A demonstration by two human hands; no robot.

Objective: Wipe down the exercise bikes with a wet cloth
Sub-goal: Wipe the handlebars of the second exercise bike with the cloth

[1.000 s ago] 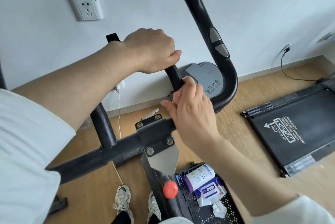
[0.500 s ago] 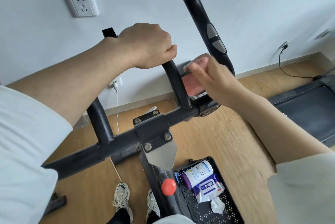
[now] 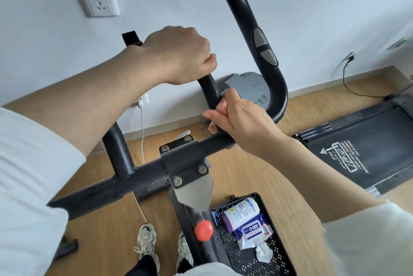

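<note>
**Wipe under way on the handlebar, much of the bike left to do**

Head view: the left hand (image 3: 181,54) is closed in a full fist round the top of the handlebar (image 3: 210,90), on its inner loop, and seems to steady it. Just below, on the same loop, the right hand (image 3: 241,117) curls round the tube and pinches a pinkish cloth (image 3: 222,104) against it.

I judge the wipe to be partway down this loop. No wet streaks show, so I cannot say which parts are done. By my reckoning the tall outer bar (image 3: 241,14) beyond the right hand, the crossbar (image 3: 143,175) under both hands and the red knob (image 3: 203,230) nearer the person remain.

Only a sliver of the cloth shows at the fingertips, and the rest sits inside the palm. The left forearm covers part of the bar. The saddle, the pedals and any other bikes are out of frame. A basket (image 3: 279,262) below the right forearm holds a pack of wipes (image 3: 252,231).
</note>
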